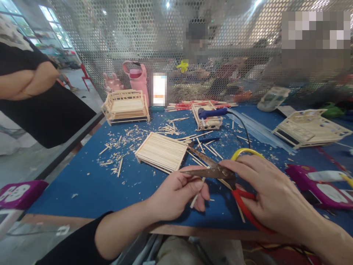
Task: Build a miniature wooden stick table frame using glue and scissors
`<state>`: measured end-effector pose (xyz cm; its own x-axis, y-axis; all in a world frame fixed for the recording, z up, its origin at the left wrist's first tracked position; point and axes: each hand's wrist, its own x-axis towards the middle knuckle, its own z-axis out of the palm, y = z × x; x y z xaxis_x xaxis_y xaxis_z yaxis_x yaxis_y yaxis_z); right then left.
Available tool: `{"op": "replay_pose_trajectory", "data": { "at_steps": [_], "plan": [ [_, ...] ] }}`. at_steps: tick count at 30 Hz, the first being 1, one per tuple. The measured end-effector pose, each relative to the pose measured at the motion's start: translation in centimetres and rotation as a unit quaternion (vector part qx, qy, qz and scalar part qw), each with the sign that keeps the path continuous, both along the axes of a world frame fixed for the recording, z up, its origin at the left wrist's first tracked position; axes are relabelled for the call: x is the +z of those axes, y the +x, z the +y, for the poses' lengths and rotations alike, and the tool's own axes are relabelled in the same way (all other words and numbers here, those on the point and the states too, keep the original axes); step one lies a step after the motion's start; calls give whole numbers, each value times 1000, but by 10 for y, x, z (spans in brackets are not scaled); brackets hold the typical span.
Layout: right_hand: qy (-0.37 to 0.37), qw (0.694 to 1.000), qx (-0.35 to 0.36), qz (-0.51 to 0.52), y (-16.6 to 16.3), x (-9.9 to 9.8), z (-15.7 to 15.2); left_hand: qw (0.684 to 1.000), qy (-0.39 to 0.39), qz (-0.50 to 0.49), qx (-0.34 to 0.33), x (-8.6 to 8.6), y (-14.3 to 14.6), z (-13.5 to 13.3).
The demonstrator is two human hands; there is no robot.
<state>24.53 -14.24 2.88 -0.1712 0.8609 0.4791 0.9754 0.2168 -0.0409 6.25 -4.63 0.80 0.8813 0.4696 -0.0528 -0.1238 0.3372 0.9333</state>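
My right hand (264, 187) grips a pair of scissors (217, 171) with one yellow and one red handle; the rusty blades are spread apart and point left. Between the thumb and fingers of my left hand (179, 191) is a thin wooden stick (197, 195). The lower blade passes just above my left fingers, near the stick's upper end; whether it touches the stick I cannot tell. Beyond my left hand, a small slatted wooden panel (162, 151) on short legs lies on the blue table (110, 198).
Stick offcuts (171, 129) litter the tabletop. A blue glue gun (213, 112) rests on a small wooden frame. A miniature wooden bench (127, 106) stands back left, another wooden model (311, 127) at right. A person with folded arms (30, 81) stands at left, behind the table's edge.
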Motion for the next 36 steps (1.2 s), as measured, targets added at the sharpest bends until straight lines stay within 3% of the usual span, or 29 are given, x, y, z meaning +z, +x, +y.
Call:
{"op": "replay_pose_trajectory", "data": {
  "at_steps": [6, 9, 11, 13, 15, 17, 21, 24, 26, 28, 29, 31, 34, 36],
  "plan": [
    [29, 999, 25, -18, 1, 0, 2, 1000, -13, -4, -8, -3, -1, -1],
    [-21, 999, 28, 36, 2, -4, 0, 999, -25, 10, -29, -4, -1, -2],
    [-70, 991, -21, 112, 3, -7, -1, 998, -44, 25, -44, -4, 0, -2],
    [-108, 969, -134, 175, 7, -12, -1, 995, -65, 43, -54, -4, 0, -2],
    [-152, 933, -264, 192, 14, -17, 0, 994, -74, 58, -63, -3, 0, -2],
    [-207, 900, -345, 169, 23, -23, 3, 994, -54, 66, -67, -2, 0, -3],
    [-260, 886, -370, 101, 40, -30, 19, 995, 28, 76, -65, -3, -1, -5],
    [-268, 886, -377, 37, 43, -20, 32, 996, 36, 72, -34, -2, -2, -4],
    [-244, 905, -346, 39, 33, -6, 38, 998, 26, 61, 15, 3, -1, -1],
    [-213, 941, -216, 148, 15, 10, 40, 996, 34, 47, 71, 11, -1, 4],
    [-245, 935, -93, 240, 3, 17, 41, 993, 49, 41, 96, 17, -1, 8],
    [-306, 874, 69, 371, -18, 27, 45, 986, 100, 34, 130, 28, 0, 15],
    [-277, 843, 79, 454, -35, 29, 56, 963, 221, 63, 137, 42, 1, 33],
    [-274, 818, 65, 501, -35, 22, 66, 919, 353, 113, 136, 49, 0, 54]
  ]
}}
